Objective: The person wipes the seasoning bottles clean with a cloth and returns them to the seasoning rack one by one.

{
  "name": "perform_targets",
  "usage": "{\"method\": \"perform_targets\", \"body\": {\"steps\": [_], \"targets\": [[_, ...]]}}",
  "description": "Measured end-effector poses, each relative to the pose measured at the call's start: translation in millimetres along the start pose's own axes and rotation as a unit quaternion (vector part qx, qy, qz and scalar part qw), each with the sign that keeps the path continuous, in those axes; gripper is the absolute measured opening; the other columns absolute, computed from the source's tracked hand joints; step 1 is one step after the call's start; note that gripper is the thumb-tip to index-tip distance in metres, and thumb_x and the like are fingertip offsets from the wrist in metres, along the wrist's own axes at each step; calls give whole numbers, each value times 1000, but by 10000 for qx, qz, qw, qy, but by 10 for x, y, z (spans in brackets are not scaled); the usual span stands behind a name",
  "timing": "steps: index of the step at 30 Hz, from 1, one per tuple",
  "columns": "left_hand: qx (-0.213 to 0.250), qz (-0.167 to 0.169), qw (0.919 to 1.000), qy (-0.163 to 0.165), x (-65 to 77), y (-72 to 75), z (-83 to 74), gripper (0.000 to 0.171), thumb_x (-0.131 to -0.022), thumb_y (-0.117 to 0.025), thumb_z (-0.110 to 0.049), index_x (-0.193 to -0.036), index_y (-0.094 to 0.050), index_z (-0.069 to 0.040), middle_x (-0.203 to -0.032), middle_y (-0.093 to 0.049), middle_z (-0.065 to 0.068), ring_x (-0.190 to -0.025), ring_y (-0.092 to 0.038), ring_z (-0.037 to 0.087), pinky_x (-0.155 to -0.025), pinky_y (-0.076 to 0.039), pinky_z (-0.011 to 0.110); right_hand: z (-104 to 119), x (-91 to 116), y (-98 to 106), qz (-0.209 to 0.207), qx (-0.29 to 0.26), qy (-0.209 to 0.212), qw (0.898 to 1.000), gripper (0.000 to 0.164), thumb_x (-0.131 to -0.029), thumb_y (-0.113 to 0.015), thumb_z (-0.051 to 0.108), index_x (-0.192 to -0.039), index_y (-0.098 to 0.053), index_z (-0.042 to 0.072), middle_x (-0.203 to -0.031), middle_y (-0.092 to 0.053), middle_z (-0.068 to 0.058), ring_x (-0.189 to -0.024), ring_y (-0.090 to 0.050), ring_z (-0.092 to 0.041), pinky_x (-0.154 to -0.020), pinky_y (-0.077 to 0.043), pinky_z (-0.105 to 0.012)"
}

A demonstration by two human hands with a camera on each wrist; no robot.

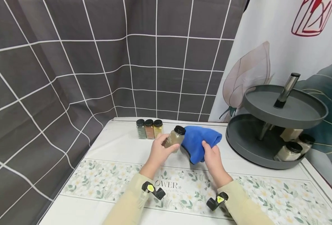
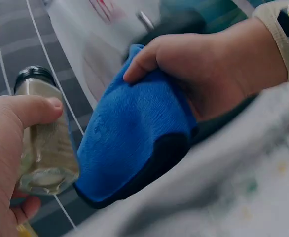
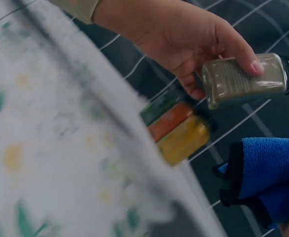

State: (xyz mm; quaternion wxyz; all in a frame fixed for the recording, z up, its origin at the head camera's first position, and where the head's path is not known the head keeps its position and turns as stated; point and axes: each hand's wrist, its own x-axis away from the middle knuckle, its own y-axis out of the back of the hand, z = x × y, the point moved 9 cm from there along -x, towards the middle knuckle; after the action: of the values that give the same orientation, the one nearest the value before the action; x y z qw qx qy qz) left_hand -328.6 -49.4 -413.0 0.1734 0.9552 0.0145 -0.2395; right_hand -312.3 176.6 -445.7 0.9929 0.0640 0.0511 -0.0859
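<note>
My left hand [image 1: 161, 151] grips a glass spice jar [image 1: 175, 137] with a black lid, tilted above the table. Brownish-grey powder fills most of the jar, and my thumb presses its side in the left wrist view. To the right, my right hand [image 1: 212, 156] holds a blue cloth [image 1: 195, 142] with a dark edge, thumb on top and the other fingers behind it. The cloth hangs close beside the jar. Behind the left hand stand three more spice jars in a row: a green one [image 1: 141, 129], a reddish one [image 1: 149, 129] and a yellow one [image 1: 158, 127].
At the right stands a grey two-tier round rack [image 1: 240, 153]. Its lower tier carries black-lidded jars [image 1: 289, 152] and a pale box-like item [image 1: 290, 134]. A floral runner pattern [image 1: 104, 178] crosses the white table [image 1: 115, 140]. A dark checked curtain [image 1: 171, 53] hangs behind.
</note>
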Motion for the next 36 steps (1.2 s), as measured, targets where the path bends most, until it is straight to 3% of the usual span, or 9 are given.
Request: {"method": "perform_targets", "body": {"steps": [8, 15, 19, 22, 24, 27, 31, 33, 36], "targets": [[-908, -359, 9855, -1385, 21, 212, -707, 46, -75, -88, -23, -117, -74, -10, -96, -47, 2, -84, -50, 16, -68, -49, 31, 835, 225, -146, 198, -683, 1641, 9839, 56, -107, -41, 21, -153, -22, -5, -152, -36, -25, -141, -38, -40, -117, -30, -55], [-1240, 304, 9786, -1614, 141, 138, -1010, 37, -77, -85, -29, -107, -75, -11, -90, -51, 0, -76, -49, 14, -60, -44, 28, 1171, 475, -334, 840, -331, 3347, 9380, 49, -104, -37, -1, -152, -30, -5, -150, -44, -16, -137, -45, -19, -112, -36, -29], [119, 1000, 9947, -203, 95, 127, -828, 27, -83, -78, -26, -98, -74, -4, -91, -59, -3, -78, -55, 12, -64, -47, 28, 1044, 439, -422, 1121, -815, 2679, 9534, 49, -105, -33, 7, -150, -29, -10, -145, -46, -18, -132, -48, -14, -111, -38, -27], [1188, 1361, 9795, 892, 102, 90, -667, 26, -87, -72, -21, -91, -70, 5, -85, -63, 0, -75, -58, 13, -64, -49, 28, 902, 405, -484, 1112, -920, 1905, 9710, 53, -104, -34, 13, -150, -25, -12, -144, -43, -28, -134, -46, -27, -115, -35, -43], [1046, 1356, 9794, 1069, 111, 110, -650, 26, -86, -72, -21, -87, -69, 5, -83, -62, 3, -73, -57, 15, -63, -49, 28, 843, 392, -514, 1061, -687, 1594, 9791, 55, -105, -35, 16, -151, -25, -10, -147, -41, -30, -136, -44, -35, -115, -32, -53], [-731, 1207, 9894, 346, 117, 175, -807, 28, -85, -76, -32, -87, -70, -5, -89, -60, 0, -74, -56, 15, -61, -48, 30, 811, 346, -519, 920, 73, 1430, 9854, 52, -106, -39, 21, -149, -34, -7, -144, -48, -29, -132, -48, -42, -111, -36, -60], [-3205, 981, 9337, -1257, 176, 145, -1125, 36, -82, -77, -44, -93, -69, -10, -92, -57, 1, -78, -55, 17, -58, -49, 33, 779, 259, -483, 897, 923, 1069, 9859, 46, -105, -41, 27, -138, -49, -4, -128, -60, -25, -115, -59, -35, -102, -45, -53], [-3639, 886, 9099, -1781, 209, 121, -1210, 39, -81, -78, -44, -96, -70, -9, -93, -58, 3, -81, -54, 18, -58, -50, 35, 750, 229, -482, 1072, 667, 737, 9893, 44, -104, -41, 29, -131, -53, -4, -119, -62, -22, -106, -62, -29, -96, -49, -44], [-3381, 835, 9215, -1718, 202, 140, -1178, 39, -80, -80, -43, -99, -72, -10, -93, -58, 1, -78, -54, 16, -58, -48, 32, 730, 241, -508, 1321, -480, 308, 9896, 44, -103, -38, 26, -131, -48, -6, -111, -61, -15, -96, -63, -18, -88, -52, -31]]}}
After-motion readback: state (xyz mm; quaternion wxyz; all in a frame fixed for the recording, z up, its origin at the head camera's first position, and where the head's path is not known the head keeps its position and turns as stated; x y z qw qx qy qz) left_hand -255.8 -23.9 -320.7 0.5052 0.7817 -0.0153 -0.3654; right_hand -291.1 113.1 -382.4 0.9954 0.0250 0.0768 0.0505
